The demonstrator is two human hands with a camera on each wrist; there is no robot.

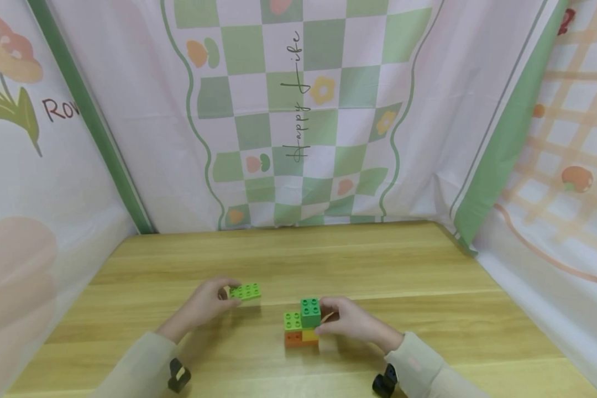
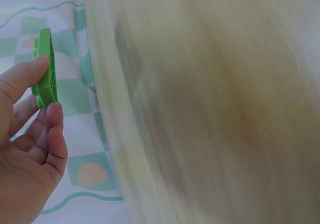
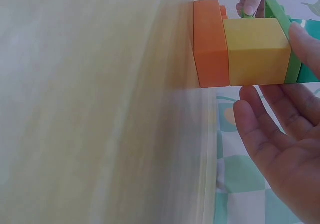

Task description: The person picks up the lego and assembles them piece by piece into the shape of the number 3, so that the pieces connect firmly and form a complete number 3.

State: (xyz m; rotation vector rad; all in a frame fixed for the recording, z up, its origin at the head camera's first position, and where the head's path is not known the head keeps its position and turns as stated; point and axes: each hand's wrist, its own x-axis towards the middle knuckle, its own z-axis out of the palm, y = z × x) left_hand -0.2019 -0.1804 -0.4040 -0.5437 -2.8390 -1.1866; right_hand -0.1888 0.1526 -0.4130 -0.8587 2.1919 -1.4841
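Note:
My left hand [image 1: 205, 303] pinches a flat light green toy brick [image 1: 249, 291] at one end, thumb on one side and fingertips on the other. The left wrist view shows this brick [image 2: 46, 74] edge-on, held above the wooden table. To its right, my right hand [image 1: 350, 320] grips a small stack of bricks at its upper part. A dark green brick [image 1: 310, 316] tops the stack, over a thin light green one [image 1: 292, 321]. Below them are a yellow brick [image 3: 257, 51] and an orange brick [image 3: 212, 46] at the base. Whether the base touches the table I cannot tell.
The wooden table [image 1: 378, 265] spreads around both hands. Printed curtains [image 1: 318, 127] hang along its back edge and at both sides. A small black device [image 1: 179, 375] sits at the left wrist, another [image 1: 385, 381] at the right.

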